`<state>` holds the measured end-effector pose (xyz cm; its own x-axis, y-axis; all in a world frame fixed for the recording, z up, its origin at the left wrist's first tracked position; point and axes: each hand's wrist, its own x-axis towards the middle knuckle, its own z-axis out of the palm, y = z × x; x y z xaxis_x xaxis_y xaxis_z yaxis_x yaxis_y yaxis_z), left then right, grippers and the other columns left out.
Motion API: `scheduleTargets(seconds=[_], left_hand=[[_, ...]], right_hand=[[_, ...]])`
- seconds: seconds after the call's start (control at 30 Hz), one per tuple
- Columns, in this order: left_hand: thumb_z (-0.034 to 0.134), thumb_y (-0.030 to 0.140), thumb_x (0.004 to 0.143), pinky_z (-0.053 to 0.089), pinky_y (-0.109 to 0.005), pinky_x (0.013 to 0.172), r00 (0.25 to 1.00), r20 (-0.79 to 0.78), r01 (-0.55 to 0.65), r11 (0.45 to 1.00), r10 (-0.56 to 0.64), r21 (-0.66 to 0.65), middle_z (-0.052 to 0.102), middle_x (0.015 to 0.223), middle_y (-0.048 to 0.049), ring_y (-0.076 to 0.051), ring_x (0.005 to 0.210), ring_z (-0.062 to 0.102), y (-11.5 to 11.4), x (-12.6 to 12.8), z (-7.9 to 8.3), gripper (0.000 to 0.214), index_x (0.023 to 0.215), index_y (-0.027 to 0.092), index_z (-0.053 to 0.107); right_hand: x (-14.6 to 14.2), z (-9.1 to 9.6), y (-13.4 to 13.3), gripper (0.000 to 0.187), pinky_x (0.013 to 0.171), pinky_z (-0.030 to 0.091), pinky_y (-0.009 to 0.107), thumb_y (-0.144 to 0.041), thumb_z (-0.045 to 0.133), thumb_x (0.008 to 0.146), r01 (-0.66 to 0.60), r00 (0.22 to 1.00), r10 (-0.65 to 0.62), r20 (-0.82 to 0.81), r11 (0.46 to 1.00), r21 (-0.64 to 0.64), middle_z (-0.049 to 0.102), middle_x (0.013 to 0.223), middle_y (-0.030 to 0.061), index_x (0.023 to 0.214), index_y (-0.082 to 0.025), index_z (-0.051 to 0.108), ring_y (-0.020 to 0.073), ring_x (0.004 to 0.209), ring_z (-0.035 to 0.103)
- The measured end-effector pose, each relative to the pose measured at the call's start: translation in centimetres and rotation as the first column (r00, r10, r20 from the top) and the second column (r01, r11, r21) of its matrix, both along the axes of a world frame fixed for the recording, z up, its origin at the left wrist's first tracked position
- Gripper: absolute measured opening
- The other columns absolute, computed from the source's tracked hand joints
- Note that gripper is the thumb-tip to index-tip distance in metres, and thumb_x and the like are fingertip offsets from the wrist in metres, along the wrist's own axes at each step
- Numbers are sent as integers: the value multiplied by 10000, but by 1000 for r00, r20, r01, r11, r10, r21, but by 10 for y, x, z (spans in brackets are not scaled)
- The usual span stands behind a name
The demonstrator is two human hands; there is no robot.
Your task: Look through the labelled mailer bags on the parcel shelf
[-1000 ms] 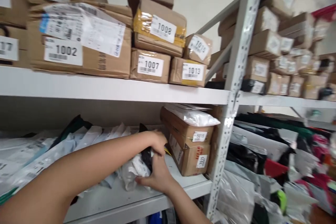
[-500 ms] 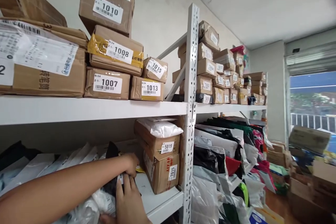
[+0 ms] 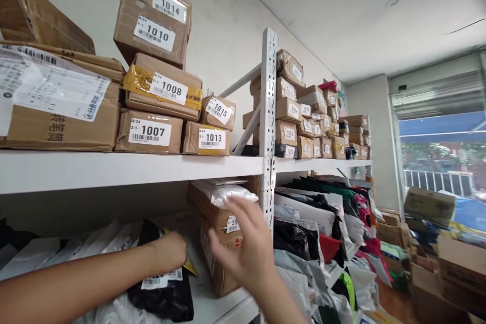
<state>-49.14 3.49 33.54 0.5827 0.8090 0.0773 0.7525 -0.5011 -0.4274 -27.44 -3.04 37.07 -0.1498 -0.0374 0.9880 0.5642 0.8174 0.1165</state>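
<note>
My left hand point(image 3: 172, 252) reaches in on the lower shelf, its fingers curled and mostly hidden. It rests against a black plastic parcel bag point(image 3: 170, 298) that has a white label, and the edge of a yellow packet point(image 3: 190, 265) shows beside it. What the fingers hold I cannot make out. Slightly blurred, my right hand point(image 3: 248, 245) is raised with fingers spread and nothing in it. It is in front of two stacked cardboard boxes point(image 3: 224, 281), whose labels it partly covers. A white plastic mailer point(image 3: 216, 193) lies on top of them.
White and grey parcel bags point(image 3: 81, 245) stand in a row at the left of the lower shelf. Labelled cardboard boxes point(image 3: 150, 134) fill the upper shelf point(image 3: 152, 169). A perforated metal post point(image 3: 268, 111) rises at right, with more bags point(image 3: 307, 212) beyond it.
My right hand has come off the parcels, moved up and right, and opened. More of the black parcel bag and its label now shows. My left hand stays beside it; the view has shifted.
</note>
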Motion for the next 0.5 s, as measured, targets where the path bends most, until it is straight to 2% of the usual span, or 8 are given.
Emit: scheduleTargets(seconds=[0.03,0.1,0.17,0.23,0.3,0.4,0.5], left_hand=[[556,62,766,518,-420,792,996,-79,30,999,-27,35,752,842,-133,-301,821,699,-3,-1,-2,251,810,186,770],[552,61,794,513,-389,761,960,-271,108,988,-74,114,749,844,-118,-278,801,698,-8,-2,-5,239,859,171,754],[589,80,803,500,-344,673,905,-404,216,961,-132,171,743,801,-98,-248,725,689,-11,0,-6,183,860,164,741],[636,85,782,473,-336,604,874,-444,306,933,-196,191,731,751,-91,-238,646,670,-15,3,-5,130,816,159,738],[656,96,763,446,-337,555,883,-413,319,931,-224,178,724,766,-89,-240,623,665,-21,6,1,111,783,169,738],[645,141,741,444,-316,548,970,-193,159,986,-145,59,726,884,-78,-244,720,691,-33,7,16,157,834,208,751],[650,220,715,509,-320,723,997,1,73,992,-74,-105,738,979,-62,-272,897,697,-40,2,29,268,963,243,749]], right_hand=[[8,19,4,442,972,514,470,-336,638,772,86,996,-86,33,996,6,663,1173,155,1158,-121,616,300,1145,574],[12,48,16,522,1013,465,511,-407,730,701,246,957,-223,188,963,-113,663,1148,190,1094,-77,639,350,1138,563],[7,64,29,630,1034,426,520,-465,784,643,383,897,-304,321,897,-221,656,1153,205,1099,-58,635,376,1144,553],[2,72,37,705,977,454,494,-501,789,628,467,855,-338,393,832,-300,665,1148,201,1157,-71,614,380,1111,578],[0,77,40,663,838,505,420,-506,750,665,496,835,-317,449,787,-367,711,1056,168,1177,-107,613,348,987,645],[3,84,41,484,674,490,344,-467,659,756,508,830,-298,471,753,-419,745,937,145,1096,-123,654,300,821,691],[6,86,41,397,630,473,330,-377,699,707,527,827,-345,443,750,-400,747,911,158,1001,-110,681,306,793,697]])
